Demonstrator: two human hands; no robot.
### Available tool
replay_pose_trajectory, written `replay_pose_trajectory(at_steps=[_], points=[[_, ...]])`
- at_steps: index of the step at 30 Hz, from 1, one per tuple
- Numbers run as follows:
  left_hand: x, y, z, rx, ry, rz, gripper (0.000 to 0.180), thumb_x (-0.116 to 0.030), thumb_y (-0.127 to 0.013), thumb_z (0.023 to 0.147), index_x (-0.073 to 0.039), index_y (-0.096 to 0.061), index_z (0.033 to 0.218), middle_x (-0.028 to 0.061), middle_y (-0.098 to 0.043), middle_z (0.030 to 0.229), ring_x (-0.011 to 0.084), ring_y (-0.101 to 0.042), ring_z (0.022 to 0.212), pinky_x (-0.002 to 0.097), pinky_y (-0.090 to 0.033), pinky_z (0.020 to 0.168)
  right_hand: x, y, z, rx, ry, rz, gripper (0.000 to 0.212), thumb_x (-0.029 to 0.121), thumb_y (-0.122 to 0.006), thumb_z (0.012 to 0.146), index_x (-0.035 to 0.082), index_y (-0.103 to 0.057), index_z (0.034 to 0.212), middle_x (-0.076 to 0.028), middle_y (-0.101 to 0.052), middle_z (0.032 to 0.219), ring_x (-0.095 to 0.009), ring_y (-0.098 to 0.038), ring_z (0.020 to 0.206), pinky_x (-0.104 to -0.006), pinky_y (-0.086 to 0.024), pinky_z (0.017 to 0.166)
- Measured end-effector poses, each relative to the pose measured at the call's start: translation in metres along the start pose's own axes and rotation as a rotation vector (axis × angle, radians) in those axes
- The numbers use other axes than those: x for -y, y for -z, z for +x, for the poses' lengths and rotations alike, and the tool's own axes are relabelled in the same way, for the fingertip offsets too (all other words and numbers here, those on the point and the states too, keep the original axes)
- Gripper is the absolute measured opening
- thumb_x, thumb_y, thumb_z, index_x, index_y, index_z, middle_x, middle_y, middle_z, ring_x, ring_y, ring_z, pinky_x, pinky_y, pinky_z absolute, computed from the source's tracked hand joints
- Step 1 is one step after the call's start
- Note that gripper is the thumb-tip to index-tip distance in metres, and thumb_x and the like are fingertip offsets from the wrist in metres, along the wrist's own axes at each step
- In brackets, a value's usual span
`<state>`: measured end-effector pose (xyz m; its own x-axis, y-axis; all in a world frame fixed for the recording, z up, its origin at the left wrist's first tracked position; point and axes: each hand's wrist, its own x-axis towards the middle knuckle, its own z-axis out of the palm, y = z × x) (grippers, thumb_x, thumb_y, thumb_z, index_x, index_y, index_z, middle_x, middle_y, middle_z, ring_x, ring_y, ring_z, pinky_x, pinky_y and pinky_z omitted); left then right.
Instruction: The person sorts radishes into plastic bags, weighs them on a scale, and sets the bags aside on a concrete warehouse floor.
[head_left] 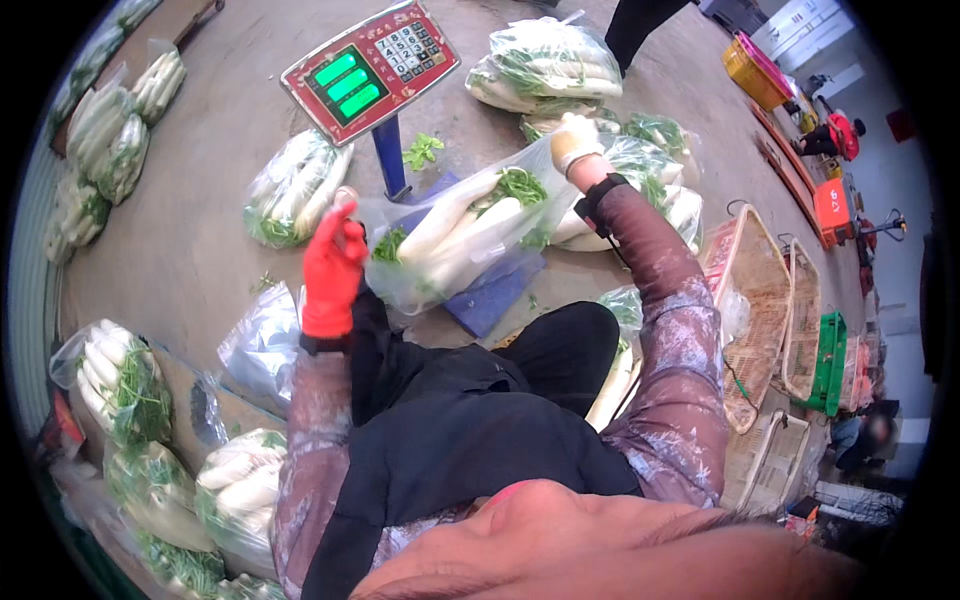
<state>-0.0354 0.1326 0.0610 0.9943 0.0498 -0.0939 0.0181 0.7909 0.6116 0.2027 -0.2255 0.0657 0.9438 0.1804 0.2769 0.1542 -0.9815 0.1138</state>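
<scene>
A clear plastic bag (455, 275) of long white radishes (440, 225) with leafy green tops is stretched between my hands over the blue platform (495, 295) of a scale. My left hand (335, 270), in a red-orange glove, is closed with its fingertips at the bag's left edge. At the upper right end of the bag my right hand (575, 145), in a whitish glove, is closed in a fist on the plastic. The scale's red display head (370, 65), with a lit green screen and keypad, stands on a blue post (390, 155) beyond the bag.
Bagged radishes (300, 190) stand left of the post, with more bags (545, 65) piled beyond my right hand. Several bags (120, 380) lie at the left. Empty plastic bags (265, 340) lie beside my left arm. Crates (755, 300) stand at the right; another person (840, 137) is farther off.
</scene>
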Motion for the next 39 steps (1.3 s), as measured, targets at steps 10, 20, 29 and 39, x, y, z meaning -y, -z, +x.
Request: replay_pose_trajectory(at_steps=[10,20,29,39], points=[[0.216,0.077,0.097,0.263,-0.087,1.357,0.041,-0.026,-0.057,0.082,-0.010,-0.055,0.120,0.0113,-0.064,0.092,0.0218,-0.060,0.081,0.0365,-0.046,0.065,0.025,-0.050,-0.094,-0.056,0.134,-0.358,0.043,0.021,-0.045,0.084,0.001,-0.051,0.121,-0.015,-0.045,0.130,-0.034,-0.043,0.117,-0.0508,-0.036,0.094],[0.321,0.092,0.068,1.724,0.020,1.610,0.023,-0.020,-0.050,0.082,-0.001,-0.063,0.084,0.0232,-0.060,0.080,0.0320,-0.061,0.078,0.0428,-0.047,0.067,-0.016,-0.038,-0.136,0.641,0.146,-0.210,0.026,0.011,-0.048,0.083,-0.001,-0.059,0.104,-0.015,-0.067,0.079,-0.026,-0.066,0.076,-0.0373,-0.051,0.068],[0.357,0.036,0.097,0.600,-0.121,2.088,0.030,-0.009,-0.045,0.083,0.000,-0.054,0.110,0.0210,-0.060,0.092,0.0317,-0.059,0.081,0.0423,-0.046,0.073,-0.029,-0.010,-0.136,0.523,0.336,-0.148,0.012,0.010,-0.051,0.077,0.006,-0.062,0.081,-0.011,-0.066,0.070,-0.024,-0.065,0.068,-0.0355,-0.050,0.070],[0.316,0.152,0.019,0.065,-0.045,1.844,0.037,-0.015,-0.047,0.083,-0.001,-0.051,0.117,0.0171,-0.059,0.104,0.0322,-0.056,0.095,0.0433,-0.042,0.083,-0.038,-0.018,-0.189,0.715,0.125,0.058,0.027,0.016,-0.066,0.069,0.004,-0.056,0.091,-0.013,-0.065,0.076,-0.031,-0.065,0.071,-0.0397,-0.052,0.064]])
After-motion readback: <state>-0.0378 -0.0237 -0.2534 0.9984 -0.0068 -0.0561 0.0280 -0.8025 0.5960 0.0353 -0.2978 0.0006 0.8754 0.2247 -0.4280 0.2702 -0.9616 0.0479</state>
